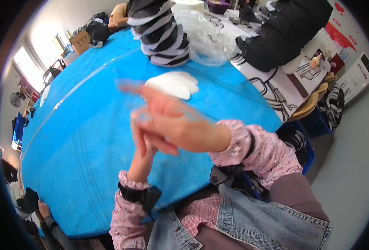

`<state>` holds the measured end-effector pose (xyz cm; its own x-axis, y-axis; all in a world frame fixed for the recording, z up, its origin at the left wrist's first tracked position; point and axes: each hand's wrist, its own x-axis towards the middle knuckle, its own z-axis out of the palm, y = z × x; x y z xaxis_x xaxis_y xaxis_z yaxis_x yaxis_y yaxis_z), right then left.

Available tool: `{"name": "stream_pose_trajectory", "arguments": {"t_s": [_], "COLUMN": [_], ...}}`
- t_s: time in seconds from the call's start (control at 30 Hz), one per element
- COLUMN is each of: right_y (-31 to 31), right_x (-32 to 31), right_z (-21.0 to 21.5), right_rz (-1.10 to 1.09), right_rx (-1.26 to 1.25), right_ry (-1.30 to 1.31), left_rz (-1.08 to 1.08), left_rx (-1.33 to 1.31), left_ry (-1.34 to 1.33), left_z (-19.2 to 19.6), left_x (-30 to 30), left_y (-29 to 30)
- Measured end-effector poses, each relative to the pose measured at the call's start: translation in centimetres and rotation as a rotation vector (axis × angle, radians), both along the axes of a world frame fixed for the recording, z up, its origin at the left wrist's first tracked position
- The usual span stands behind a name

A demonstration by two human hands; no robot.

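blue table (80, 137) | white pads (174, 84) | striped stack (163, 37) | clear bags (205, 35)

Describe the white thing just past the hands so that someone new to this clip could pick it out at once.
Start from the blue table. Just beyond the blurred right hand lies a small fan of flat white pieces. Unlike the tall black-and-white striped stack behind, it is low and plain white.
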<state>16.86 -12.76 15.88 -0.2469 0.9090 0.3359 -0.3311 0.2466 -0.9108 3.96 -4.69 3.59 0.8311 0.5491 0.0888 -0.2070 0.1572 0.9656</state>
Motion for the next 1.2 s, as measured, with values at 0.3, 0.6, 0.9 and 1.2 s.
{"name": "stream_pose_trajectory", "arguments": {"t_s": [0.3, 0.6, 0.9, 1.2], "right_y": [3.3, 6.7, 6.5, 7.4], "right_x": [1.0, 7.8, 11.9, 11.4], "right_z": [1.9, -13.3, -16.7, -17.6], "right_rz": [-0.363, -0.897, -1.041, -1.07], "right_rx": [0.168, 0.336, 0.309, 0.331], "right_ry": [-0.258, -1.181, -1.284, -1.17], "left_rz": [0.015, 0.013, -0.681, -0.914], "left_rx": [-0.079, -0.187, 0.078, 0.263], "left_ry": [0.049, 0.169, -0.205, -0.597], "left_z": [1.3, -1.6, 8.1, 10.3], "left_x": [3.0, 2.1, 2.4, 2.5], "left_y": [1.4, 1.1, -3.7, -4.5]}}
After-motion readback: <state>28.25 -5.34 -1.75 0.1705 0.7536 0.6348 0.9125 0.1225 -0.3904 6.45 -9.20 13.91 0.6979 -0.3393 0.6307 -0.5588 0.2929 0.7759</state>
